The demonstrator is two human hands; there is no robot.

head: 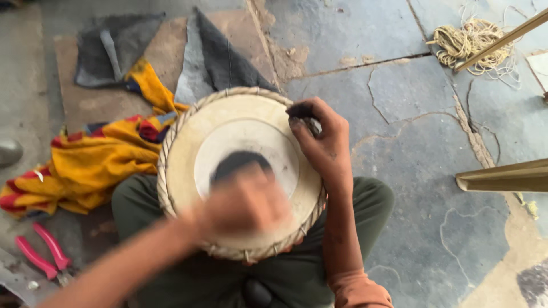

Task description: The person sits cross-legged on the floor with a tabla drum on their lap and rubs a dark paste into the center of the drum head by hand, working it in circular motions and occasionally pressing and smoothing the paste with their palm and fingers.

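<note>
A round drum [188, 165] with a pale skin head, a braided rim and a dark patch in its middle rests between my knees. My left hand [245, 205] is blurred with motion over the near half of the drum head, right by the dark patch; its fingers cannot be made out. My right hand [319, 134] rests on the drum's far right rim, fingers closed around a small dark lump [311, 122].
A yellow and red cloth [91, 159] lies left of the drum, grey cloths [217, 57] beyond it. Pink-handled pliers [43, 254] lie at the lower left. A coil of cord [471, 45] and wooden bars [505, 177] sit on the cracked stone floor at right.
</note>
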